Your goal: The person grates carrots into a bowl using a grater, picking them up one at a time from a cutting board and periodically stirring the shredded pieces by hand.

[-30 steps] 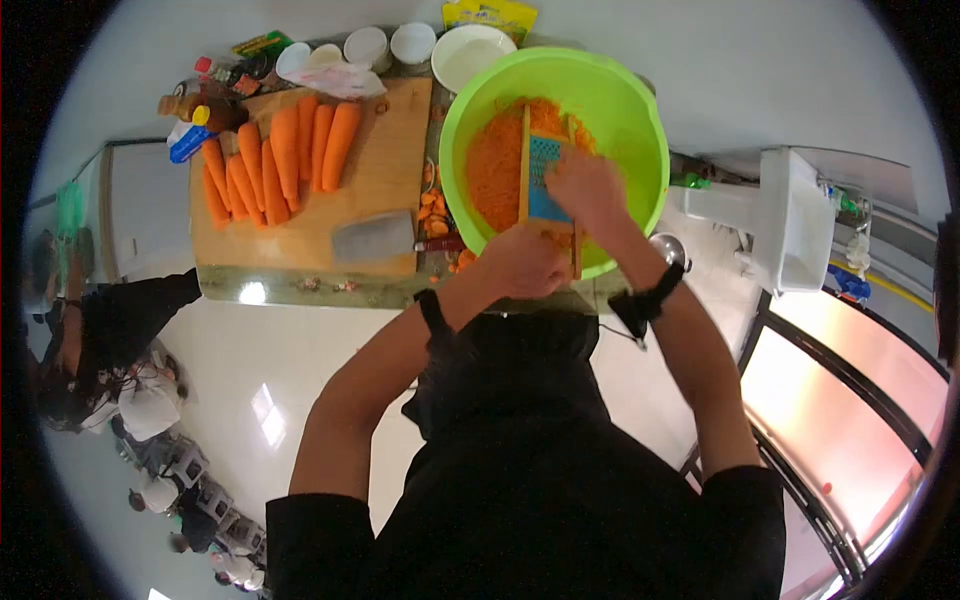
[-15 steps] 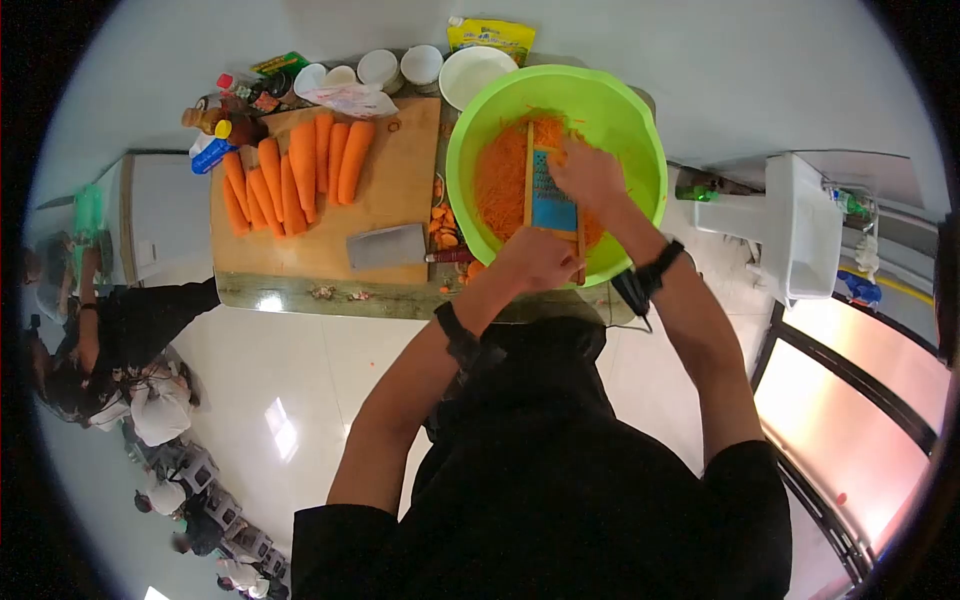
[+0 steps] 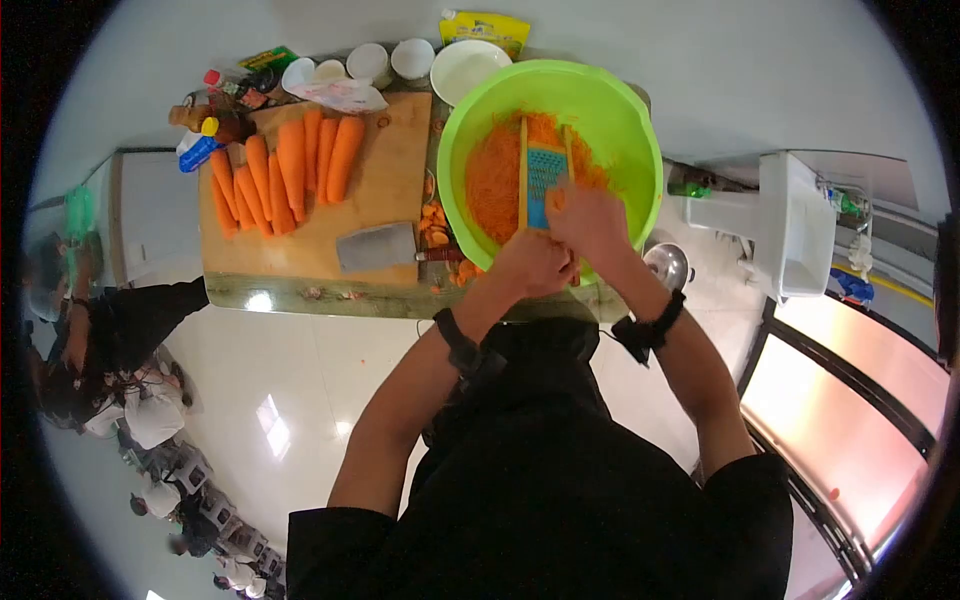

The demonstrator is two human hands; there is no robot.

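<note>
A grater (image 3: 546, 168) with a wooden frame and a blue plate leans inside a green basin (image 3: 640, 150). Shredded carrot (image 3: 494, 190) is heaped in the basin around it. My left hand (image 3: 535, 263) is closed around the grater's near end at the basin's rim. My right hand (image 3: 592, 222) is closed low over the blue plate, close to my left hand. A bit of orange carrot (image 3: 556, 199) shows at its fingers; most of the piece is hidden.
Several peeled carrots (image 3: 291, 160) lie on a wooden cutting board (image 3: 385, 185), with a cleaver (image 3: 378, 247) near its front edge. Carrot scraps (image 3: 434, 225) lie between board and basin. Behind stand a white bowl (image 3: 470, 72), cups (image 3: 412, 59) and bottles (image 3: 230, 127). People are at far left.
My right hand has slid down the grater toward me and now sits beside my left hand. My left hand stays at the near end. The view has shifted slightly.
</note>
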